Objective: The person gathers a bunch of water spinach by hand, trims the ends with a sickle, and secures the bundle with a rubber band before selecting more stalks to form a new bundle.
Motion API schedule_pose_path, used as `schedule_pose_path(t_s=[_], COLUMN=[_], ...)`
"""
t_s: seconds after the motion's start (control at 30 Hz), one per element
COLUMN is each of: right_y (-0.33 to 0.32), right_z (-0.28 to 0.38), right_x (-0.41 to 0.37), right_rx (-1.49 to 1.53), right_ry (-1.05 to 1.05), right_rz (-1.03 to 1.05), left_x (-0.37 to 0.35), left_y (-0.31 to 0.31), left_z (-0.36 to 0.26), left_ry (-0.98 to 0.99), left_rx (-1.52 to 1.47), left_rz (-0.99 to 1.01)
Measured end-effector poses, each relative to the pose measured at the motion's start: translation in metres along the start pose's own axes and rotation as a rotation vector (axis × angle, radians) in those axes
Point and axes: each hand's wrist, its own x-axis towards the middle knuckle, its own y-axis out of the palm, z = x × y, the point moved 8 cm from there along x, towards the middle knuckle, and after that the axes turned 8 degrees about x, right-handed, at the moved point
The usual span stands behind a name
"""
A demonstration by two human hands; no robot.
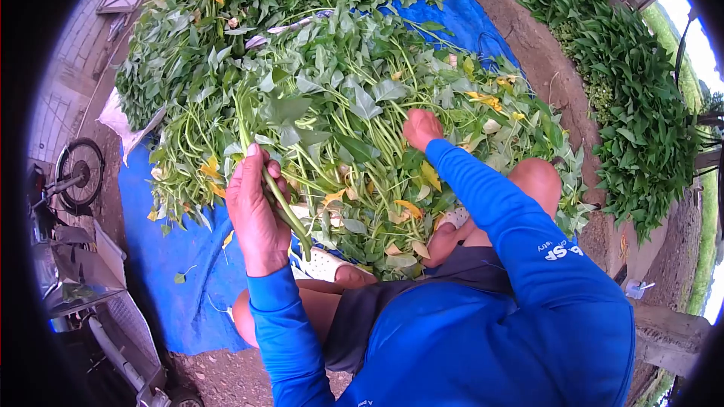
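The pile of greens is spread in front of the seated person, and a blue sheet is laid under it. A few green stems are held by the left hand, just above the near left part of the pile. The fingers of this hand are closed on the stems, and the thumb is pressed along them. The leafy part is pointed toward the far side of the pile, while the cut-looking ends are hung down below the palm, toward the near edge.

The right hand is placed at the right part of the pile, among long stems and leaves. Its fingers are curled together, but their tips are hidden, so it cannot be told whether a stem is clamped by them.

Yellow leaves are scattered over the pile. At its near edge, a pale shoe is seen, worn by the person, and one small loose leaf is left on the sheet, to the left of the pile. Another heap of greens is laid to the right of the pile, apart from it. A wheel is seen to the left of the pile, beyond the sheet.
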Motion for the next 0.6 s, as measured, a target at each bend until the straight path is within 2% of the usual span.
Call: schedule_pose_path(t_s=[0.07, 0.1, 0.13, 0.17, 0.23, 0.3, 0.33, 0.37, 0.47, 0.5, 0.6], right_y=[-0.034, -0.052, -0.07, -0.083, -0.155, -0.183, -0.192, -0.195, -0.189, -0.185, -0.159], right_z=[0.016, 0.036, 0.036, 0.037, 0.086, 0.092, 0.094, 0.09, 0.089, 0.088, 0.075], right_x=[0.007, 0.01, 0.013, 0.024, -0.012, -0.026, -0.035, -0.044, -0.07, -0.084, -0.109], right_rx=[0.04, 0.034, 0.276, 0.444, 0.691, 0.957, 1.094, 1.034, 1.249, 1.188, 1.193], right_ry=[0.068, 0.048, 0.117, 0.081, 0.205, 0.183, 0.176, 0.197, 0.117, 0.176, 0.098], right_rz=[0.131, 0.284, 0.265, 0.33, 0.358, 0.434, 0.469, 0.445, 0.443, 0.443, 0.418], left_x=[0.002, 0.002, 0.003, 0.005, 0.006, 0.007, 0.006, 0.005, 0.006, 0.005, 0.002], left_y=[-0.004, -0.005, -0.005, -0.005, -0.005, -0.005, -0.004, -0.003, -0.006, -0.004, -0.003], left_z=[-0.003, -0.001, -0.001, -0.002, -0.001, 0.002, 0.004, 0.005, 0.01, 0.011, 0.018], left_ry=[0.008, 0.001, -0.002, 0.002, -0.004, 0.003, 0.002, -0.002, 0.002, 0.01, 0.035], left_rx=[-0.005, -0.005, -0.008, -0.012, 0.007, 0.014, 0.016, 0.023, 0.062, 0.048, 0.058], left_rz=[0.0, 0.008, 0.017, 0.025, 0.048, 0.064, 0.077, 0.091, 0.089, 0.113, 0.097])
